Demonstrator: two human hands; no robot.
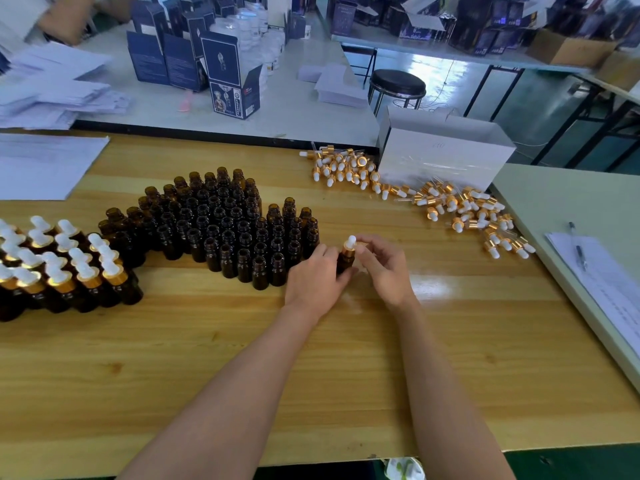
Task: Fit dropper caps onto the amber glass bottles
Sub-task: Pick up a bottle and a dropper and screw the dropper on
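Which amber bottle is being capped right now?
The lone bottle right of the uncapped cluster: the left hand grips its body, the right hand pinches the dropper cap on it.

White box (446, 157): standing on the worktop (311, 358) just behind the dropper caps (346, 168); on its top flap we see a faint handwritten mark, perhaps a number, too pale for us to read.
Dark blue cartons (221, 64): we make out pale figure drawings, blocks of small print and a round emblem on one open flap; no word is legible to us.
Paper sheet (602, 282): lying under a pen (577, 245) at the right; we see rows of faint print, too blurred to read.
White leaflets (52, 84): stacked at the far left; any print on them is too small for us to tell.
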